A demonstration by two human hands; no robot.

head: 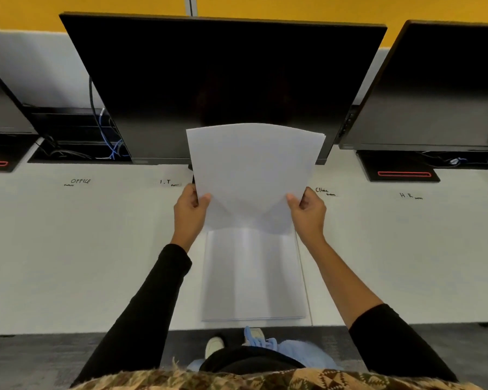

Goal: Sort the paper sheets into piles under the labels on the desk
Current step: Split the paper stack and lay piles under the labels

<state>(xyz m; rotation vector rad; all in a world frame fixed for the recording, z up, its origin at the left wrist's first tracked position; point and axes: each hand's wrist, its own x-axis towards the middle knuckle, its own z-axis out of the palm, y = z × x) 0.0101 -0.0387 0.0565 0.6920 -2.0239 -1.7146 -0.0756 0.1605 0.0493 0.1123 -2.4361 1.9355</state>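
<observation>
Entry 1, large black flat monitor [223,85]: screen dark, at the back of the white tabletop [82,249]. We place every other entry from it.

Entry 2, thin sheaf of plain white paper sheets [251,175]: raised upright before the monitor's lower edge and covering part of it, top edge bowed.

Entry 3, left hand [190,212]: we record it gripping the sheaf's lower left corner, thumb on the near face, fingers curled behind.

Entry 4, right hand [307,212]: gripping the lower right corner likewise.

Entry 5, flat stack of white paper sheets [252,277]: lying on the tabletop in front of the monitor, directly beneath the raised sheaf.

Entry 6, handwritten black labels, in a row in front of the monitor: "OFFICE" label [80,181] left of its lower left corner, "I.T" label [165,181] below its left part, "Clinic" label [321,190] below its lower right corner, "H.R" label [406,195] further right of it.
</observation>
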